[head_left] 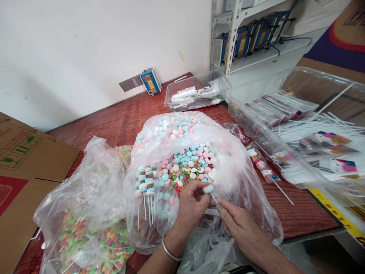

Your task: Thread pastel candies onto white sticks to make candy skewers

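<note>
Your left hand (191, 205) pinches a candy (208, 188) at lower centre; your right hand (238, 224) grips, it seems, a stick (214, 199) pointing up-left, tip at the candy.

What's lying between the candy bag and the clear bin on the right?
A wrapped candy stick lies on the table between the bag and the bin, with a second packet farther back, as the head view shows.

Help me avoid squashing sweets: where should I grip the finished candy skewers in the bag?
Probably by the bare white sticks below the stacked candies, coming from the near side: they stand candy-end up, sticks pointing down toward you.
</note>
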`<state>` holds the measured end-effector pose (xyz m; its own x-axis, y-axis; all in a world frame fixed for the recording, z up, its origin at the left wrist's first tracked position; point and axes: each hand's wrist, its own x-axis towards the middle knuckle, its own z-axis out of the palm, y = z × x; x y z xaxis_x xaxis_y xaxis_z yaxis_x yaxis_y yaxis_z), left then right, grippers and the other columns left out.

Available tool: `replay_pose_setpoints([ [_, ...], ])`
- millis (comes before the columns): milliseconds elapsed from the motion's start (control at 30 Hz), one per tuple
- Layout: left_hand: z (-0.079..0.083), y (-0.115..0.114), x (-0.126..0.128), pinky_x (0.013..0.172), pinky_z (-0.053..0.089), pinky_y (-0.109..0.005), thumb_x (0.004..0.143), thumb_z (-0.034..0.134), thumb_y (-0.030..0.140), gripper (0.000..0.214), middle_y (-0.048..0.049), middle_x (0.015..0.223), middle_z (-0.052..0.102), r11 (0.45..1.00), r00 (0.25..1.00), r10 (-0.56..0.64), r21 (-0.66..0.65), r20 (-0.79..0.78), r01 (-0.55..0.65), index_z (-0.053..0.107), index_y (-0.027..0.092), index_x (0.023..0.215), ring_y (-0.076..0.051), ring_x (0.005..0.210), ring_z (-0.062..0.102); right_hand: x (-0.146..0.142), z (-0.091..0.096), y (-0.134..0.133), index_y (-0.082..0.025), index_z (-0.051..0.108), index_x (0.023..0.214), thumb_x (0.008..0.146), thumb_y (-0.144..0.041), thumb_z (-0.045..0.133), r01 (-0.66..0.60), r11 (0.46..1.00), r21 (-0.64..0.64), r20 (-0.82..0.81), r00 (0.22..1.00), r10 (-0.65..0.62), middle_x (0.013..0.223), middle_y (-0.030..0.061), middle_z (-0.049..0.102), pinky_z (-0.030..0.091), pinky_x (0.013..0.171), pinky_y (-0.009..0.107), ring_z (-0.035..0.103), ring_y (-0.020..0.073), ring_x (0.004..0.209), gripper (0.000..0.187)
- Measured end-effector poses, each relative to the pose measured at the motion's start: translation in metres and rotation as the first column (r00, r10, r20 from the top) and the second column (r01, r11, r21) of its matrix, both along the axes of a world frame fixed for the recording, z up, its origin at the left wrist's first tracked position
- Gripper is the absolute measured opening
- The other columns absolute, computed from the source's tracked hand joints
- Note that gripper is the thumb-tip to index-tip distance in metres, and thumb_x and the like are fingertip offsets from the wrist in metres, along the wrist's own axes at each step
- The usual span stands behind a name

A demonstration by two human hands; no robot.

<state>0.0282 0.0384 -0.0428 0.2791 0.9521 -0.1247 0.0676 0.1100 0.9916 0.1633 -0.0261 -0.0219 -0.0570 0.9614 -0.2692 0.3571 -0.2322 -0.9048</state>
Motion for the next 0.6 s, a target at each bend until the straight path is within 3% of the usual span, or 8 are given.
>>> replay_pose_setpoints([
  [100,0.001,-0.016,-0.001,0.067,0.051,-0.026,0.081,0.061,0.017,0.016,-0.0036,0.084,0.065,0.993,0.989,-0.068,0.084,-0.134,0.079,0.068,0.020,0.094,-0.016,0.074,0.061,0.002,-0.012,0.001,-0.017,0.065,0.095,0.092,-0.034,0.033,-0.002,1.000,0.023,0.027,1.000,0.002,0.071,0.0026,0.065,0.046,0.058,0.029,0.059,0.0200,0.063,0.036],
  [200,0.002,-0.021,-0.013,0.075,0.053,-0.030,0.085,0.054,0.015,0.038,-0.0064,0.102,0.068,0.985,0.972,-0.115,0.100,-0.207,0.138,0.062,0.024,0.122,-0.018,0.084,0.065,0.007,-0.023,0.003,-0.017,0.065,0.104,0.092,-0.035,0.033,-0.020,0.999,0.041,0.062,0.998,0.017,0.080,0.0063,0.070,0.049,0.070,0.033,0.065,0.0237,0.075,0.039],
  [267,0.002,-0.015,-0.029,0.082,0.052,-0.033,0.088,0.052,0.015,0.048,-0.0070,0.110,0.069,0.985,0.957,-0.020,0.159,-0.290,0.069,0.052,0.027,0.134,-0.020,0.090,0.066,0.010,-0.028,0.004,-0.018,0.066,0.099,0.092,-0.037,0.033,0.006,0.999,0.032,0.141,0.990,-0.011,0.080,0.0076,0.071,0.048,0.069,0.034,0.066,0.0250,0.075,0.039],
  [333,0.003,-0.003,-0.046,0.089,0.049,-0.037,0.089,0.052,0.016,0.041,-0.0077,0.111,0.069,0.946,0.887,0.168,0.324,-0.430,-0.022,0.058,0.027,0.128,-0.023,0.097,0.065,0.012,-0.031,0.005,-0.019,0.065,0.089,0.092,-0.038,0.033,0.021,0.999,0.027,0.214,0.977,-0.026,0.077,0.0068,0.070,0.047,0.065,0.033,0.065,0.0247,0.071,0.037],
  [400,0.004,0.011,-0.063,0.091,0.047,-0.040,0.089,0.050,0.015,0.031,-0.0090,0.107,0.068,0.890,0.778,0.276,0.456,-0.565,0.016,0.066,0.024,0.114,-0.025,0.101,0.062,0.013,-0.032,0.005,-0.021,0.063,0.084,0.093,-0.038,0.034,0.008,0.999,0.031,0.231,0.973,-0.015,0.074,0.0049,0.070,0.046,0.062,0.031,0.064,0.0235,0.068,0.035],
  [500,0.006,0.025,-0.077,0.086,0.048,-0.039,0.089,0.049,0.012,0.024,-0.0090,0.098,0.068,0.858,0.668,0.274,0.490,-0.692,0.155,0.069,0.021,0.101,-0.024,0.095,0.061,0.011,-0.035,0.005,-0.022,0.062,0.082,0.094,-0.039,0.034,-0.014,0.999,0.038,0.204,0.979,0.006,0.073,0.0032,0.070,0.045,0.062,0.030,0.065,0.0226,0.068,0.034],
  [600,0.006,0.027,-0.080,0.084,0.048,-0.037,0.088,0.054,0.012,0.018,-0.0074,0.095,0.068,0.840,0.636,0.217,0.473,-0.740,0.264,0.068,0.021,0.096,-0.023,0.093,0.059,0.009,-0.039,0.004,-0.023,0.061,0.081,0.095,-0.040,0.034,-0.026,0.999,0.038,0.186,0.982,0.018,0.072,0.0029,0.069,0.044,0.062,0.029,0.065,0.0223,0.068,0.035],
])
